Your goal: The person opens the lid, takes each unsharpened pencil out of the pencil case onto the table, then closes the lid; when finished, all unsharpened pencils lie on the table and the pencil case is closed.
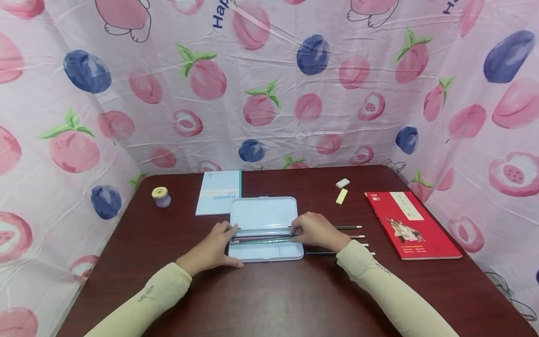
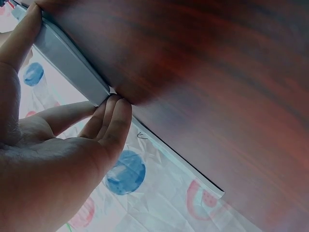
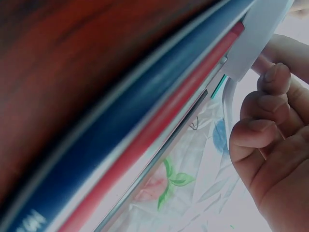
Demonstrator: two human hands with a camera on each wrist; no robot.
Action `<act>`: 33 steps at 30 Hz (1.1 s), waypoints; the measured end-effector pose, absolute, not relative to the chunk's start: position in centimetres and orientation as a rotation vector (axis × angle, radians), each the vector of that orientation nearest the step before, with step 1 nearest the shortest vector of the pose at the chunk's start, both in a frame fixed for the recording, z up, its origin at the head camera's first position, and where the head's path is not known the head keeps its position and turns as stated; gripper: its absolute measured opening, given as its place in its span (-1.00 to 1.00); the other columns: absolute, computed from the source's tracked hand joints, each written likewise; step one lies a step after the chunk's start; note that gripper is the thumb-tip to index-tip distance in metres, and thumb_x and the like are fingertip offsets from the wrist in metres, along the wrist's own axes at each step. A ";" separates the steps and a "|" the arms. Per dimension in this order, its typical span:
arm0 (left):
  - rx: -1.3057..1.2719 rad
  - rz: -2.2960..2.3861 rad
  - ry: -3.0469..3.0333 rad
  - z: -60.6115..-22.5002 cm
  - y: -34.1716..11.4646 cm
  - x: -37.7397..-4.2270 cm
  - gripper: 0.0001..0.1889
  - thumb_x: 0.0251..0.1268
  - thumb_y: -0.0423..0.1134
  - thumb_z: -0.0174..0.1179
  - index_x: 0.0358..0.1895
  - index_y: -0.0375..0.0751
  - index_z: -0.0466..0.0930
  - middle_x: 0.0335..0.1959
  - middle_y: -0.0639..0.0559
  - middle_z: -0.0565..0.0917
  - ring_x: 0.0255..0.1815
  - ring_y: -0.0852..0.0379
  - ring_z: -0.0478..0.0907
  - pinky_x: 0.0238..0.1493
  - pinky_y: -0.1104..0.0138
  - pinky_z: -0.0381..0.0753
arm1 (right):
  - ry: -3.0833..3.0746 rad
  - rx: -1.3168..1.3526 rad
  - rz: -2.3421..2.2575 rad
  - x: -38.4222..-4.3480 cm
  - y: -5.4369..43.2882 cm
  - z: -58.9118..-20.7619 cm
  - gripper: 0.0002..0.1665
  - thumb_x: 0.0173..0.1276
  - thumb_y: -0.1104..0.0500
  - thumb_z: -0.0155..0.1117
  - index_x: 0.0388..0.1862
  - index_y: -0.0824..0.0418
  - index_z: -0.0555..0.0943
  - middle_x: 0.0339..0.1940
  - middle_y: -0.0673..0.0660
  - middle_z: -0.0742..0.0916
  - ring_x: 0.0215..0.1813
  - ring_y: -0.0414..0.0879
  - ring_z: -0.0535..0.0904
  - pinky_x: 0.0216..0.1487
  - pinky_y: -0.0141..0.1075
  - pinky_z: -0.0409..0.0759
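A white pencil case [image 1: 263, 213] lies with its lid laid back on the table. Several pencils [image 1: 261, 241] rest lengthwise in its tray. At the case's left end, my left hand [image 1: 210, 247] grips across it, thumb by the front corner and fingers near the hinge; the left wrist view has the hand [image 2: 63, 154] spanning the case's end wall [image 2: 72, 63]. My right hand [image 1: 317, 230] reaches over the right end, fingers curled down at the pencil ends. In the right wrist view, the hand's [image 3: 280, 140] other fingers are curled, and its pinching fingertips are hidden behind the case wall [image 3: 256, 38].
Several loose pencils [image 1: 348, 227] lie right of the case, partly under the right forearm. A red book [image 1: 410, 229] is at the right. Behind are a white eraser [image 1: 343, 183], a yellow block [image 1: 341, 196], a notebook [image 1: 214, 187] and a yellow-and-purple spool-shaped object [image 1: 161, 197].
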State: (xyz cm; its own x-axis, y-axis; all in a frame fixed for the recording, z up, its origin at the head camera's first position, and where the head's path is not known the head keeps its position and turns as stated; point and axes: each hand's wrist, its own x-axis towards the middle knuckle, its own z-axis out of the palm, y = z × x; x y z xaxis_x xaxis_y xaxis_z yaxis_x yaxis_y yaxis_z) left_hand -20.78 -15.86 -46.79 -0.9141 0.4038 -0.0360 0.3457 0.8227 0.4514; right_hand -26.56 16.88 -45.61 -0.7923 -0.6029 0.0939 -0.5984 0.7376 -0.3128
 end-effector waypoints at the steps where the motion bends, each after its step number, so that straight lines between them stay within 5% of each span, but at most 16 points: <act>1: 0.591 0.675 2.874 -46.8 -15.9 -20.8 0.21 -0.07 0.17 0.71 0.63 -0.33 0.30 0.35 -0.21 0.48 0.25 -0.02 0.38 0.31 0.08 0.61 | 2.918 -1.013 -0.522 -26.5 16.9 -45.6 -0.89 0.18 0.18 0.68 -0.39 0.03 0.85 -0.59 -0.18 0.68 -0.52 -0.32 0.41 -0.40 -0.40 0.46; 33: 0.581 0.677 2.859 -46.8 -15.9 -20.7 0.21 -0.05 0.18 0.70 0.64 -0.30 0.28 0.37 -0.21 0.47 0.24 -0.02 0.36 0.28 0.11 0.60 | 3.052 -1.143 -0.483 -25.1 18.7 -45.2 -0.89 0.30 0.18 0.62 -0.20 0.08 0.88 -0.26 -0.04 0.87 -0.31 -0.27 0.68 -0.18 -0.32 0.71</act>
State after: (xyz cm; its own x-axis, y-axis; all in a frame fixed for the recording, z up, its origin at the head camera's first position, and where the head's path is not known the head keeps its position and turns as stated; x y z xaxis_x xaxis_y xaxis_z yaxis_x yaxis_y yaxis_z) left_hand -20.74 -15.87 -46.82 -0.9145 0.4012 -0.0524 0.3351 0.8236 0.4575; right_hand -25.08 18.75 -45.23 -0.7489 -0.6167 0.2427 -0.6615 0.7179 -0.2170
